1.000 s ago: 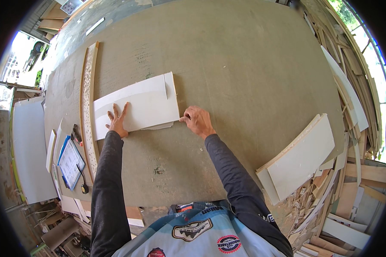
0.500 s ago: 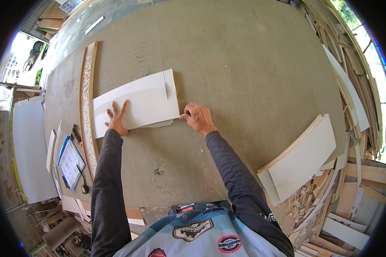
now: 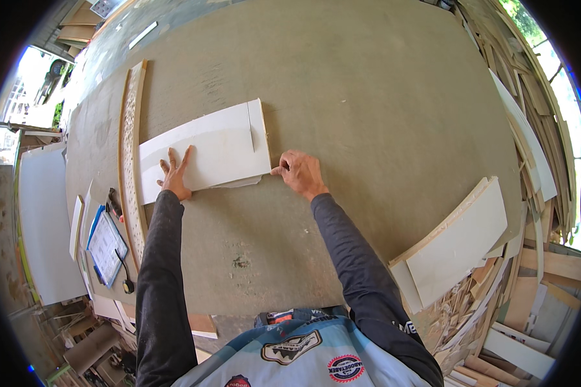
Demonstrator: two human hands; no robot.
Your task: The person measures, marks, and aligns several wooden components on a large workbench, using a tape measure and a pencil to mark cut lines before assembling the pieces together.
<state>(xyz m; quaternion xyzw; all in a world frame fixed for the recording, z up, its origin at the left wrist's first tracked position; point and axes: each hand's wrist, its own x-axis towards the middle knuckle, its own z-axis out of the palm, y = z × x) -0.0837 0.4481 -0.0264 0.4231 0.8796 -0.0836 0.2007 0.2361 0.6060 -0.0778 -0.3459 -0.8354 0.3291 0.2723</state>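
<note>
A white board [image 3: 216, 145] with a thin slit near its right end lies on the large brown tabletop [image 3: 381, 97]. Beneath its near edge, a thin pale sheet [image 3: 239, 183] peeks out. My left hand [image 3: 176, 177] is spread on top of the board's left part, fingers apart. At the board's near right corner is my right hand [image 3: 300, 173], its fingers curled in and the fingertips at the edge. Whatever may be between those fingers is hidden. The board's left end meets a long wooden strip [image 3: 133, 122].
To the left lie a blue clipboard with papers [image 3: 108, 244], a tape measure [image 3: 128, 285] and a dark-handled tool [image 3: 115, 203]. Stacked white boards [image 3: 458, 242] sit at the right table edge. Beyond that edge are piles of wood offcuts [image 3: 529, 109].
The board's right end has shifted slightly away from me. My right hand has moved a little the same way, and my left hand stays spread on the board.
</note>
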